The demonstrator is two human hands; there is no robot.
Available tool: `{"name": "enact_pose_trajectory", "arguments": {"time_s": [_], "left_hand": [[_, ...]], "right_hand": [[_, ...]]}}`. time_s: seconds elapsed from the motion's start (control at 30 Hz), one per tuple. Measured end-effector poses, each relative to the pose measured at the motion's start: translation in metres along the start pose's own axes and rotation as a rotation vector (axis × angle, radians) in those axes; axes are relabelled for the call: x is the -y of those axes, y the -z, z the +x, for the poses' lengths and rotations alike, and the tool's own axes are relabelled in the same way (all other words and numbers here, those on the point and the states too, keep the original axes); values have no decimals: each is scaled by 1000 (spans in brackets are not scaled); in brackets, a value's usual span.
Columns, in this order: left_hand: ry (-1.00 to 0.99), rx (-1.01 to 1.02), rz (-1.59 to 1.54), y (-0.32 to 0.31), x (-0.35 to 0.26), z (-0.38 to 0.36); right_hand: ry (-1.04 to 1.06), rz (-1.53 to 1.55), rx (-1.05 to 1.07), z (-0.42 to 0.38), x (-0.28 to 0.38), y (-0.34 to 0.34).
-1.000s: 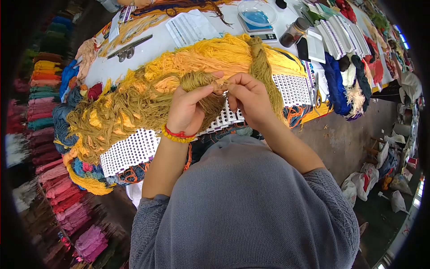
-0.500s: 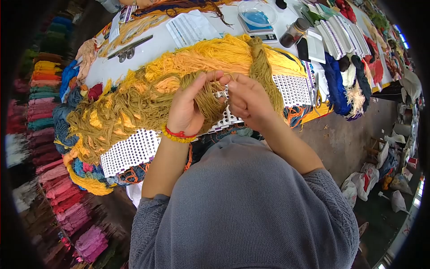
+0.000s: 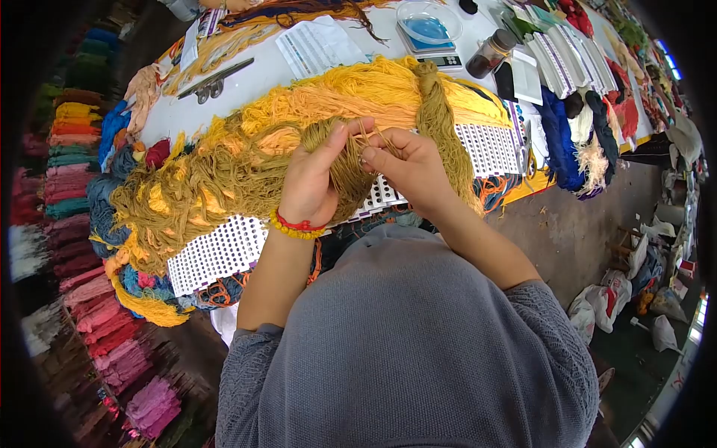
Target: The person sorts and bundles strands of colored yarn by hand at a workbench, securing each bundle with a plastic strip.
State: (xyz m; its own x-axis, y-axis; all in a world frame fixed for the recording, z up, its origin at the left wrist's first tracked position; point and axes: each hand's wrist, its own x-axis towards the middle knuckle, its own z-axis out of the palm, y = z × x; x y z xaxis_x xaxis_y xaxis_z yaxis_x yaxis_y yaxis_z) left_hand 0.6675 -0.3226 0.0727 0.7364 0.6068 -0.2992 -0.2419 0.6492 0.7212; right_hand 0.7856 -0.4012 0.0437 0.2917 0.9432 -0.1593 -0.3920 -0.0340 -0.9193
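Observation:
My left hand [image 3: 312, 179], with a yellow-and-red bracelet at its wrist, is closed around a looped bundle of olive yarn [image 3: 351, 168]. My right hand [image 3: 414, 168] pinches strands of the same yarn between thumb and fingers, close to the left fingertips. Beneath both hands lies a wide spread of olive, peach and yellow yarn [image 3: 336, 93]. A thick olive hank [image 3: 435, 108] hangs over it just beyond my right hand. White cards with rows of holes [image 3: 216, 254] stick out under the yarn on my side.
Behind the yarn are a printed sheet [image 3: 317, 48], a metal clip [image 3: 216, 81], a scale [image 3: 441, 61] bearing a clear bowl [image 3: 428, 22], and a dark jar [image 3: 491, 54]. Scissors [image 3: 531, 160] lie at right. Coloured hanks [image 3: 78, 187] line the left; plastic bags [image 3: 605, 299] sit on the floor.
My right hand has shifted slightly left and down, its thumb now bent in toward the bundle. My left hand stays in about the same place.

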Motion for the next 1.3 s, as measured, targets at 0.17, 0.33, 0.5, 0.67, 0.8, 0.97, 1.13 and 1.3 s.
{"name": "enact_pose_trajectory", "arguments": {"time_s": [0.17, 0.33, 0.5, 0.67, 0.8, 0.97, 1.13, 1.3], "left_hand": [[-115, -22, 144, 1, 4, 0], [-216, -103, 143, -2, 6, 2], [-135, -53, 55, 13, 5, 6], [28, 156, -30, 27, 6, 6], [25, 134, -118, 16, 4, 4], [-41, 48, -12, 5, 5, -1], [-174, -18, 189, 3, 11, -1], [-216, -64, 195, 2, 9, -2]], "right_hand": [[-47, 39, -4, -3, 6, 1], [18, 89, -56, -3, 2, -1], [-31, 86, -102, -1, 0, 5], [-268, 1002, 492, 0, 14, 21], [-153, 693, 511, 0, 19, 21], [-2, 31, 33, 3, 11, -4], [23, -330, 26, 4, 7, -3], [6, -204, -12, 4, 1, -2]]}}
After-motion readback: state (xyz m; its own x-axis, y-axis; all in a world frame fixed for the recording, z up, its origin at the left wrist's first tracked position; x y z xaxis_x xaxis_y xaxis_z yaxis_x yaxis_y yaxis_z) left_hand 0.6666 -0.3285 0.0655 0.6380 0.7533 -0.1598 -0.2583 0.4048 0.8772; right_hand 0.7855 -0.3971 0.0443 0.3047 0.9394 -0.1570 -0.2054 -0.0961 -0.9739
